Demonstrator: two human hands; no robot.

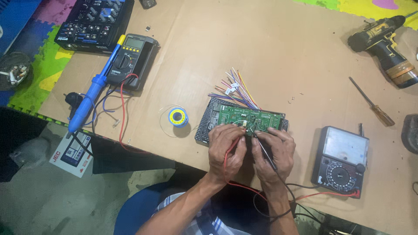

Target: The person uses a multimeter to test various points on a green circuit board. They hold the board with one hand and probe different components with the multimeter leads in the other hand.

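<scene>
**Two probes on a green board, bench full of gear**

So, the person sits at a brown cardboard-covered table (270,56) with both hands down on a green circuit board (246,118) that sits in a black plastic housing near the table's front edge. A fan of thin multicoloured wires (237,89) sticks out of the board's far side.

The left hand (225,150) is curled tight around a red test lead (227,159), fingertips right at the board's near edge. The right hand (273,152) is pinched around a slim black probe (266,151), its tip touching the board close to the left hand's fingers. The two hands are just beside each other, nearly touching. Both leads trail back under the wrists and over to a black analogue multimeter (342,162) lying to the right of the hands.

To the left of the board there's a small spool of solder with a yellow and blue hub (178,116). Further left lie a blue desoldering pump (93,87) and a dark digital multimeter with a yellow-buttoned face (132,61), its own red and black leads looped beside it. Over on the far right there's a yellow and black cordless drill (385,43) and a screwdriver with an amber handle (372,102), well apart from the hands.
</scene>
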